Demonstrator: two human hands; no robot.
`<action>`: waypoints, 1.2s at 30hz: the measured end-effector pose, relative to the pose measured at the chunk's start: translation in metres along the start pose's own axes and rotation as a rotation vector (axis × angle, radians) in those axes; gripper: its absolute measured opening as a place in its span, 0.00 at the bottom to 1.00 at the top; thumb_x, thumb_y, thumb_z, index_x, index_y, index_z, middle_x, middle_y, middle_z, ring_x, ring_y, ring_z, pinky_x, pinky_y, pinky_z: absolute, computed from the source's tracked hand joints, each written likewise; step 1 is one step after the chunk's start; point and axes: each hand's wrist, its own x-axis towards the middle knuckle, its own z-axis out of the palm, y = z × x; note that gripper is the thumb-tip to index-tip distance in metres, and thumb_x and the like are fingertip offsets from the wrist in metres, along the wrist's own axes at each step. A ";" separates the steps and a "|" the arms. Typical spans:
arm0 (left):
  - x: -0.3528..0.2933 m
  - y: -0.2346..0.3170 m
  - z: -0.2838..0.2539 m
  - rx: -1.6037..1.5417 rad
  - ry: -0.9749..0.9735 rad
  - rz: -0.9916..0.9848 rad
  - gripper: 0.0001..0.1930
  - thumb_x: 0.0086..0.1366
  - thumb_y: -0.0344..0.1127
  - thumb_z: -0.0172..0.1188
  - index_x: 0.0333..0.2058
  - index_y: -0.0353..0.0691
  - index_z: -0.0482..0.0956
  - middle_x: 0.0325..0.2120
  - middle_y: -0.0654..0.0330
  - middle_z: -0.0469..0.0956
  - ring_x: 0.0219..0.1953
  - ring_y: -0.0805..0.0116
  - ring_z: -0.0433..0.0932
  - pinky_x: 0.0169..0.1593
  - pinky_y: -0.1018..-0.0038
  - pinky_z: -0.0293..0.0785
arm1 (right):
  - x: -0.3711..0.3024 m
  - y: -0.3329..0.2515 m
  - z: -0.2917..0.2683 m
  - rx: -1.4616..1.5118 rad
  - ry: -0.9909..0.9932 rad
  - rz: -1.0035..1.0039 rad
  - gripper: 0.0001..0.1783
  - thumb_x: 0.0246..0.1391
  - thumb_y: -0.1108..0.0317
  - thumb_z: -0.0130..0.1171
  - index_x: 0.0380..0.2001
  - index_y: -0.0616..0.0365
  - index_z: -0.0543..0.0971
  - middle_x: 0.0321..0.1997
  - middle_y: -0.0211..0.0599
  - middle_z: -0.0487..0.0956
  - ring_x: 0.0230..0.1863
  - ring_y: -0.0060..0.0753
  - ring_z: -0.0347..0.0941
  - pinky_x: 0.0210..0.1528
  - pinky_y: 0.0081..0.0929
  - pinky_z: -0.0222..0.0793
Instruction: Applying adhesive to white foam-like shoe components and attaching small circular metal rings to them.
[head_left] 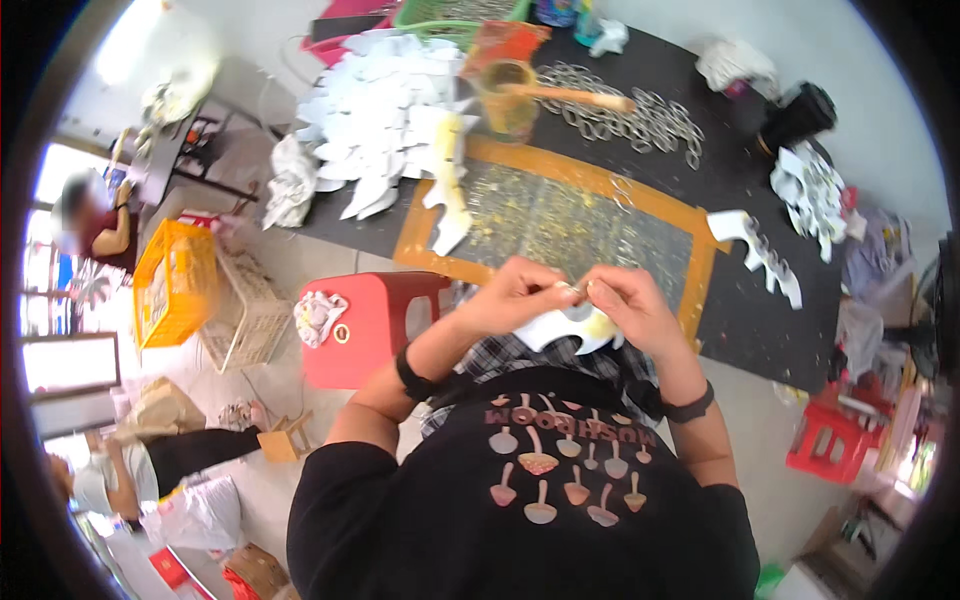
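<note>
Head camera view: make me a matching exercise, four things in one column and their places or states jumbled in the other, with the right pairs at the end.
Things
1. White scalloped piece
2. Metal rings
3. Wooden handle
4. Pinkish-red stool

Places or states
A. Has a crumpled cloth on it
B. Reaches rightward from the cup
C. At the left hand and right hand, in front of the black shirt
D. In a loose heap on the black table

Right pairs: 1-C, 2-D, 3-B, 4-A
</note>
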 end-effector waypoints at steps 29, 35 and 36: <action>0.004 -0.009 0.036 -0.146 0.179 -0.030 0.14 0.64 0.41 0.62 0.42 0.36 0.79 0.30 0.66 0.79 0.31 0.78 0.74 0.32 0.77 0.70 | -0.009 0.019 -0.001 -0.067 0.293 -0.093 0.12 0.52 0.70 0.62 0.20 0.63 0.72 0.20 0.27 0.70 0.23 0.17 0.61 0.27 0.19 0.56; 0.000 0.001 0.029 -0.092 -0.170 0.129 0.13 0.64 0.38 0.61 0.41 0.34 0.79 0.32 0.62 0.80 0.34 0.75 0.76 0.38 0.78 0.72 | -0.012 0.016 -0.014 0.287 -0.040 -0.024 0.19 0.54 0.65 0.62 0.14 0.61 0.69 0.16 0.26 0.69 0.18 0.15 0.59 0.20 0.18 0.49; 0.000 -0.001 0.030 -0.092 -0.167 0.130 0.13 0.64 0.38 0.61 0.41 0.34 0.79 0.32 0.62 0.80 0.34 0.75 0.76 0.38 0.78 0.72 | -0.013 0.021 -0.011 0.286 -0.043 -0.023 0.19 0.54 0.65 0.62 0.14 0.61 0.69 0.16 0.26 0.69 0.18 0.15 0.59 0.20 0.18 0.49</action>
